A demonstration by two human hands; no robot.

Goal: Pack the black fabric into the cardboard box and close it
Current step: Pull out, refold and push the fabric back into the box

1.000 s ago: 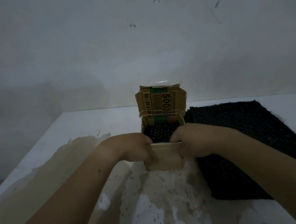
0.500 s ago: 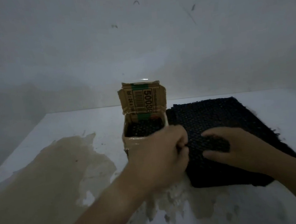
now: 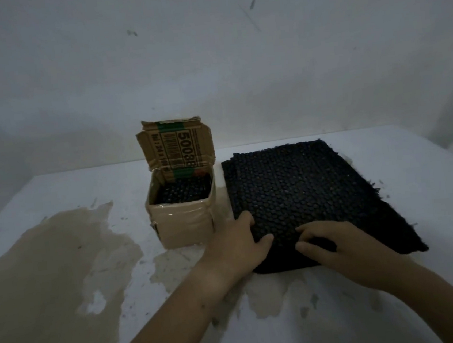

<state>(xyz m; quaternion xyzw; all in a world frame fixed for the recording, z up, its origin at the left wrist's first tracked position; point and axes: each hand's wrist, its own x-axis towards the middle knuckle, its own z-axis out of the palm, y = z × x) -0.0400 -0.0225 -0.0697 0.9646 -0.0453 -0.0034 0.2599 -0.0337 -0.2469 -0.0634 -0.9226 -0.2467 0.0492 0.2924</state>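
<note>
Both hands at the near edge of the black fabric (image 3: 305, 191), beside the open cardboard box (image 3: 183, 226).
Left hand (image 3: 236, 251) grips the fabric's near-left corner, thumb on top; right hand (image 3: 348, 248) lies just beside it, fingers bent, pinching the top layer; the box stands just left of the left hand, lid flap (image 3: 178, 145) upright, packed fabric (image 3: 182, 190) inside.

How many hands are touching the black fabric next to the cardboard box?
2. The left hand holds the near left corner of the black fabric, thumb on top. The right hand is just right of it, fingers curled on the near edge.
</note>
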